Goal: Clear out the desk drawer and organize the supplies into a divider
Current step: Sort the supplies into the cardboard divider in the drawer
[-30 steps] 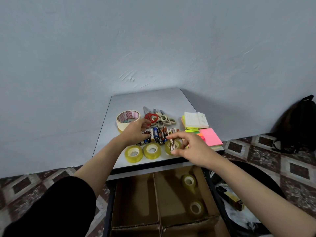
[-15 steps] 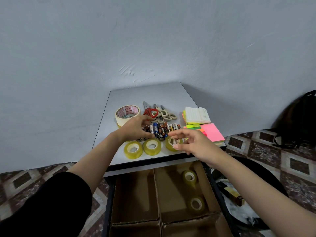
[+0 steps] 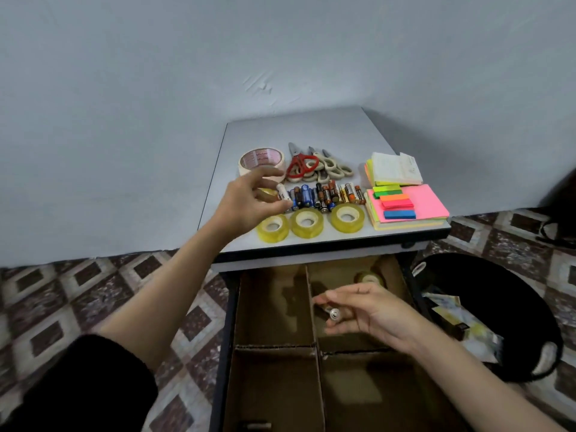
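Head view: right hand (image 3: 371,313) has its fingers (image 3: 339,293) clamped on a battery (image 3: 334,313), end-on to the camera, above the far right compartment (image 3: 336,274) of the cardboard divider (image 3: 311,347) seated in the open drawer (image 3: 229,307). One tape roll (image 3: 369,277) lies in that compartment. Left hand (image 3: 246,204) hovers at the left end of the battery row (image 3: 327,194) on the counter (image 3: 311,129), curled fingers (image 3: 265,173) apart around a white battery (image 3: 283,192); contact cannot be told. Three tape rolls (image 3: 307,223) sit along the counter's front edge.
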Demonstrator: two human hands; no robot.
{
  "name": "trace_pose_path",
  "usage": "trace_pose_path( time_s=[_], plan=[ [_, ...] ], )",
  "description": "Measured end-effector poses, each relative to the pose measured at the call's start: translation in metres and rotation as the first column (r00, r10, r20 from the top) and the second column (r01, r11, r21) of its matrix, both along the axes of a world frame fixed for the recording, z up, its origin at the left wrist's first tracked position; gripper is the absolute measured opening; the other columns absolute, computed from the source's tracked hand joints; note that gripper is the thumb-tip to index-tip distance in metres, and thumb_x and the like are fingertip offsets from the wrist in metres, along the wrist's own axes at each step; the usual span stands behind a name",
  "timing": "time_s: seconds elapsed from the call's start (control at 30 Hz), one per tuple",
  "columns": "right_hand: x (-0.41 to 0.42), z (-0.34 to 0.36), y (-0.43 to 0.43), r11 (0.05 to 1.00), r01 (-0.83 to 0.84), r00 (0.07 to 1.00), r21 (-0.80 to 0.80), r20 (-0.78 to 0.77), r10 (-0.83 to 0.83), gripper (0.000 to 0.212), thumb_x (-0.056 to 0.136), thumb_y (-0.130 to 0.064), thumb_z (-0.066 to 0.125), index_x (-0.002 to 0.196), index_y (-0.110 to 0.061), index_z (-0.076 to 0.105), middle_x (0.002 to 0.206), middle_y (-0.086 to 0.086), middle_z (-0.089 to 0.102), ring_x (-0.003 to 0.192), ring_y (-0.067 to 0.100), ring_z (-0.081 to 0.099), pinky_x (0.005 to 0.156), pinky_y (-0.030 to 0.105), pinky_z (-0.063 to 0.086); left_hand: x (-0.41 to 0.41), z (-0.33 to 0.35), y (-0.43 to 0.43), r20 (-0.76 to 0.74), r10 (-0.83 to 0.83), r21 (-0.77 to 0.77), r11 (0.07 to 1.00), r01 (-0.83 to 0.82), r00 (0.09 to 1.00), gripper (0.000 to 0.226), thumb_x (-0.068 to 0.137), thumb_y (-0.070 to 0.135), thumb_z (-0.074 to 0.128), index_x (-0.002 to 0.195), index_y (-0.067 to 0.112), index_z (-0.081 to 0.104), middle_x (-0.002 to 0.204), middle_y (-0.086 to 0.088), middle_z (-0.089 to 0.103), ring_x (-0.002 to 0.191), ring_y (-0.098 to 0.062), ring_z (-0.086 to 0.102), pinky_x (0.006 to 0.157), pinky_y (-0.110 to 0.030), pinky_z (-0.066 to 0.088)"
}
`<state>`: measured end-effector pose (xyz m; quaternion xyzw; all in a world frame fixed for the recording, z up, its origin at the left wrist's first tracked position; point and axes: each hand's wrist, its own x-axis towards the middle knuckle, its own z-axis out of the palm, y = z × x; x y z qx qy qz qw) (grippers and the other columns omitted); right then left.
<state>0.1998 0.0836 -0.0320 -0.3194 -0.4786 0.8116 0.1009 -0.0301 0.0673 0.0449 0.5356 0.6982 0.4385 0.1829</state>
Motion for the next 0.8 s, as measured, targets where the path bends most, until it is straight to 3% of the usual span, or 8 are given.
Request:
trace_pose_path(
  time_s=[0.07,0.17,0.3,0.33,0.4,0.53,0.63,0.8],
  plan=[
    [-0.002,-0.005,-0.001,0.999,-0.006,0.999,0.033,0.053,0.005,0.032,0.069,-0.013,0.068,0.097,0.001,0.07,0.095,0.027,0.067,0.063,0.017,0.067,0.066,0.033,0.059,0.015,-0.001,-0.032,0.253,-0.03,-0.043,0.998,0.043,0.967,0.032,0.076,0.008,0.073,0.105,0.015,0.062,0.1,-0.003,0.064,0.077,-0.012,0.069,0.068,-0.015,0.054],
    [-0.003,-0.012,-0.003,0.997,-0.051,0.992,0.058,0.119,0.044,0.026,0.069,-0.006,0.068,0.094,-0.001,0.071,0.093,0.029,0.066,0.065,0.02,0.067,0.065,0.033,0.06,0.031,-0.029,-0.084,0.68,-0.083,-0.12,0.967,0.223,0.728,0.03,0.071,0.001,0.065,0.1,0.005,0.065,0.102,-0.01,0.068,0.087,-0.018,0.069,0.074,-0.02,0.055],
    [-0.009,-0.018,-0.007,0.997,-0.051,0.991,0.051,0.126,0.044,0.017,0.073,0.005,0.063,0.088,-0.001,0.068,0.095,0.032,0.064,0.06,0.021,0.065,0.063,0.035,0.06,0.044,-0.086,-0.131,0.892,0.089,-0.228,0.936,0.27,0.443,0.02,0.077,0.004,0.061,0.092,0.006,0.073,0.1,-0.011,0.07,0.083,-0.017,0.07,0.07,-0.02,0.056],
    [-0.01,-0.02,-0.009,0.998,-0.038,0.992,0.044,0.122,0.032,0.018,0.069,0.003,0.065,0.087,0.0,0.067,0.106,0.035,0.061,0.059,0.021,0.065,0.061,0.035,0.06,0.045,-0.095,-0.137,0.881,0.151,-0.286,0.925,0.251,0.448,0.019,0.079,0.007,0.059,0.091,0.006,0.073,0.099,-0.011,0.071,0.081,-0.017,0.07,0.069,-0.019,0.055],
    [-0.012,-0.022,-0.011,0.999,-0.028,0.993,0.039,0.118,0.024,0.026,0.063,0.0,0.065,0.089,0.0,0.066,0.114,0.034,0.058,0.058,0.02,0.065,0.059,0.034,0.059,0.039,-0.107,-0.14,0.749,0.17,-0.426,0.864,0.269,0.64,0.017,0.081,0.003,0.062,0.096,0.008,0.07,0.1,-0.012,0.07,0.083,-0.016,0.07,0.07,-0.019,0.054],
    [-0.014,-0.026,-0.008,0.999,-0.021,0.991,0.048,0.135,0.015,0.03,0.077,0.008,0.061,0.105,-0.001,0.062,0.106,0.023,0.064,0.064,0.023,0.069,0.059,0.031,0.059,0.033,-0.117,-0.132,0.377,-0.215,-0.692,0.581,0.428,0.901,0.044,0.079,0.003,0.071,0.117,0.019,0.057,0.111,-0.004,0.065,0.088,-0.014,0.067,0.083,-0.027,0.054],
    [-0.014,-0.028,-0.006,1.0,0.024,0.988,0.02,0.15,-0.027,0.036,0.071,0.006,0.063,0.107,-0.001,0.06,0.093,0.022,0.069,0.067,0.023,0.07,0.058,0.029,0.058,0.04,-0.127,-0.128,0.097,-0.444,-0.828,0.46,0.319,0.891,0.033,0.084,0.005,0.065,0.116,0.01,0.06,0.093,0.002,0.065,0.077,-0.006,0.06,0.074,-0.019,0.048],
    [-0.015,-0.029,-0.004,0.997,0.076,0.987,0.002,0.141,-0.076,0.023,0.072,0.005,0.061,0.095,0.001,0.062,0.078,0.017,0.071,0.064,0.021,0.071,0.059,0.029,0.059,0.048,-0.146,-0.127,-0.084,-0.624,-0.885,0.406,0.23,0.777,0.021,0.091,0.011,0.054,0.106,0.0,0.064,0.108,-0.014,0.063,0.099,-0.027,0.058,0.078,-0.028,0.041]
  ],
)
